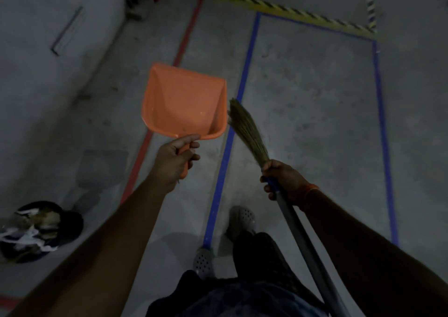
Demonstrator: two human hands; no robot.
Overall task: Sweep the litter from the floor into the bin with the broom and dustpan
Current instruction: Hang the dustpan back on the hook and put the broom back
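Grey concrete floor (303, 94) fills the view, marked by a long blue tape line (244, 74), a red tape line (189, 33) to its left, and yellow-and-black hazard tape (278, 6) at the far edge. At the near left stands a dark round bin (70, 227) holding pale and brownish litter (31, 229). No loose litter shows on the floor ahead, though the light is dim.

An orange plastic dustpan (181, 103) hangs in the air at centre, its tray looking empty; the left hand (174, 159) is wrapped round its handle. Just to its right, the broom of straw bristles on a grey and blue handle (247, 127) points away, bristles off the floor, gripped by the right hand (281, 178) just below the bristle head.

Risks as I judge them: that short grip gives a stooped, weak stroke, so fine debris may scatter past the pan lip. Small scraps could go unseen in the gloom. A carelessly tilted pan would spill beside the bin.
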